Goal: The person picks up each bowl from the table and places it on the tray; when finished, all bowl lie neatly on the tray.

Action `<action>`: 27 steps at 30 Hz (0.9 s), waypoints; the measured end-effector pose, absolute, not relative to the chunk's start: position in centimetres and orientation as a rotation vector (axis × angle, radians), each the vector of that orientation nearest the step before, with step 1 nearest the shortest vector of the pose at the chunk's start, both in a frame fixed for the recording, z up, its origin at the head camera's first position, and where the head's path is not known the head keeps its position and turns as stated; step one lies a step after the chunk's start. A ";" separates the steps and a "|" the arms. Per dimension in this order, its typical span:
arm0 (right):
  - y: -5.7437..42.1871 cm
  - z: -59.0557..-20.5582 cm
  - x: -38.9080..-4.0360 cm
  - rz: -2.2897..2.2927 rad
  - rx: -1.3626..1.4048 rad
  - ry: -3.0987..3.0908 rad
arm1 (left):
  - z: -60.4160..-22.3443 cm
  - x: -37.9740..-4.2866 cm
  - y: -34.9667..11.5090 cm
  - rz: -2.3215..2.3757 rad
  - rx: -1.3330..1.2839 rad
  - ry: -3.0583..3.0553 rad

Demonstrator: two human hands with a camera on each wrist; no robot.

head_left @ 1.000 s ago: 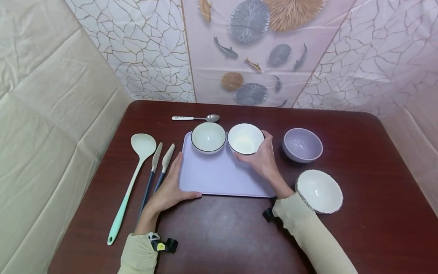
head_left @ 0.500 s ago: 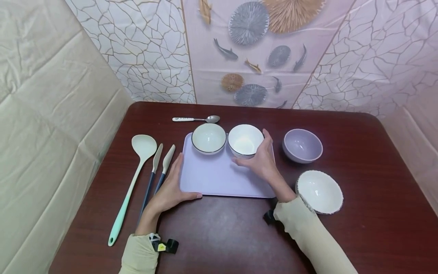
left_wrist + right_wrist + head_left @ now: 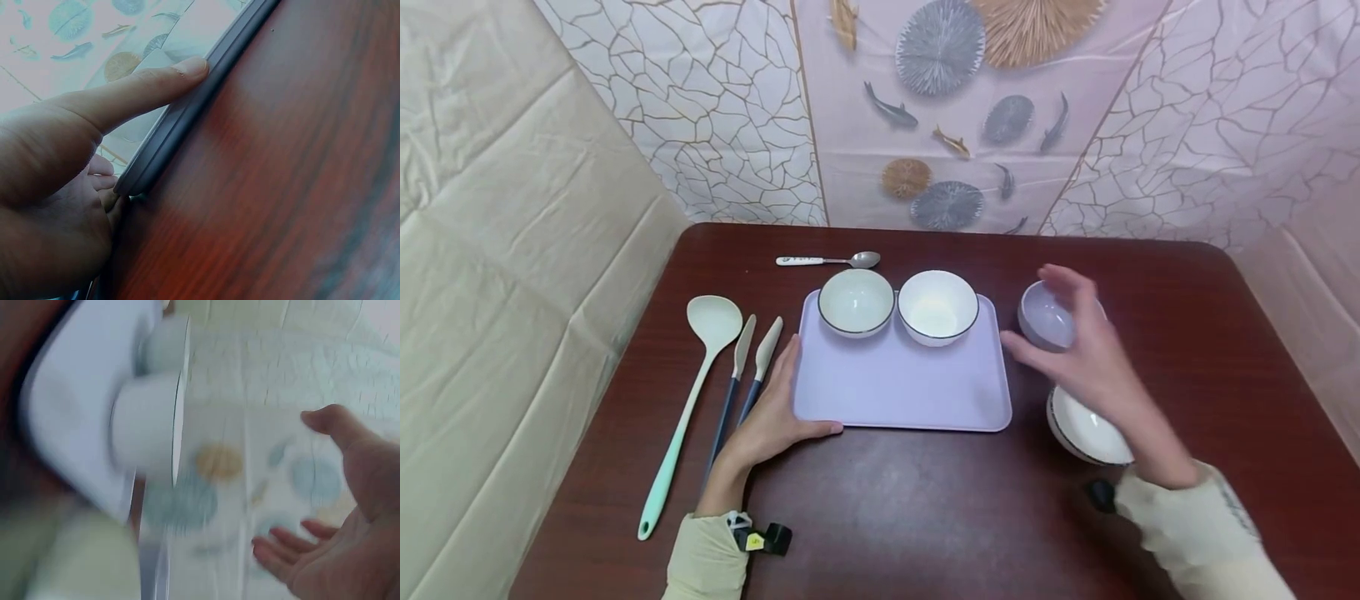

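Observation:
My left hand spans the near left corner of the lavender tray. Its straight thumb lies against the front rim, and its fingers stretch along the left side. On the tray's far part stand two bowls with dark rims, a pale greenish one at left and a white one at right. My right hand is spread and holds nothing; in the head view it overlaps the purple bowl right of the tray. The right wrist view is blurred and shows its thumb and fingers apart.
A white bowl with a patterned outside sits partly behind my right forearm. To the left lie a ladle with a mint handle and two blue-handled knives. A spoon lies beyond the tray.
My right hand has let go of the white dark-rimmed bowl on the tray and moved right, over towards the purple bowl. My left hand stays at the tray's corner.

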State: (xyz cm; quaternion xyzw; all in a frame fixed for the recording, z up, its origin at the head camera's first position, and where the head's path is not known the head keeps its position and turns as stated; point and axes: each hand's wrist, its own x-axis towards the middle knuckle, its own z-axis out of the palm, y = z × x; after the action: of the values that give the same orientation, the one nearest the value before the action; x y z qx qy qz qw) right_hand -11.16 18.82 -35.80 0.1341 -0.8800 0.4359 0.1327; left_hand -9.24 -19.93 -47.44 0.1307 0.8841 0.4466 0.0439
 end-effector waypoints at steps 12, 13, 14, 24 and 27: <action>31.2 -38.0 -7.6 1.232 0.183 -2.642 | -47.3 -9.3 -19.9 1.373 0.398 2.688; 31.6 -38.3 -7.3 1.254 0.196 -2.627 | -47.3 -9.3 -19.9 1.374 0.401 2.689; 32.0 -38.7 -7.0 1.271 0.211 -2.614 | -47.3 -9.3 -19.9 1.369 0.408 2.692; 34.1 -41.5 -4.9 1.585 0.482 -2.496 | -47.6 -9.2 -19.7 1.356 0.380 2.699; 34.3 -42.9 -4.7 1.777 0.661 -2.402 | -47.7 -9.2 -19.7 1.347 0.366 2.691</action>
State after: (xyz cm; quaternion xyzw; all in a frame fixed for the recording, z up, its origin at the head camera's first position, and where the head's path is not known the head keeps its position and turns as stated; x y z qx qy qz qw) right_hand -4.69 34.26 -42.85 0.2158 -0.7843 0.5801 0.0409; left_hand -9.21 -19.71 -47.67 0.1204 0.8863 0.4437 0.0551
